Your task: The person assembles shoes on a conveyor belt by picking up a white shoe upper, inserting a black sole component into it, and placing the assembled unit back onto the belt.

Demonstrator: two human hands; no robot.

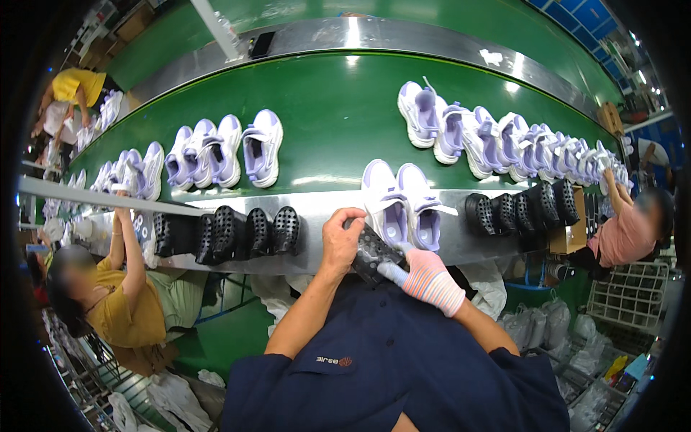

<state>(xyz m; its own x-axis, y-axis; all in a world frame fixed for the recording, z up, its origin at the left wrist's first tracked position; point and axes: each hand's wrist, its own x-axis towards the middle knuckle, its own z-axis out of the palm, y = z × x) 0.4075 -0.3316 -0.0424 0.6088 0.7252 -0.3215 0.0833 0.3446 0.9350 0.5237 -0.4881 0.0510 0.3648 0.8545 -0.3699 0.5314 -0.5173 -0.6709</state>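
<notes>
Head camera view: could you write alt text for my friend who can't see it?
A person's bare left hand and striped-gloved right hand hold a black dotted piece in front of two white-and-purple shoes. More such shoes line the green table, with black dotted blocks along its metal edge; co-workers are on both sides.

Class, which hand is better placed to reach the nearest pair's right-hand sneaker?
Probably the right hand: it is below that sneaker, whereas the left hand sits left of the other sneaker. Both touch the black shoe form.
</notes>
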